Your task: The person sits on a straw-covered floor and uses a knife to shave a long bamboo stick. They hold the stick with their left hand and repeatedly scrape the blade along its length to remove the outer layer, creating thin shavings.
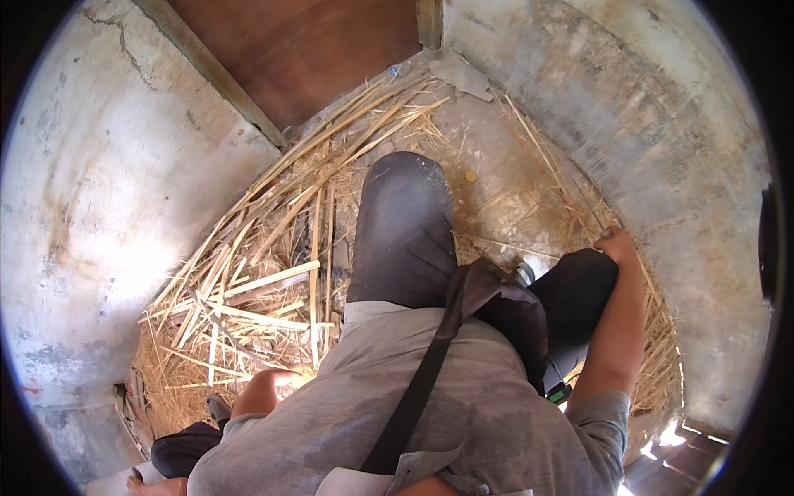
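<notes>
My right hand is beside my right knee, near the right wall, with its fingers curled closed. A long thin strip on the floor runs toward that hand; whether the fingers grip it or something else I cannot make out. My left arm reaches down at my left side, close to a heap of split pale strips that look like bamboo or cane. My left hand is mostly lost behind my shirt and in bright glare, so its fingers do not show.
Weathered walls close in on both sides, with a brown door panel ahead. Loose straw covers the floor along the walls. Another person's dark-clothed leg is at the lower left. A strapped dark bag hangs across me.
</notes>
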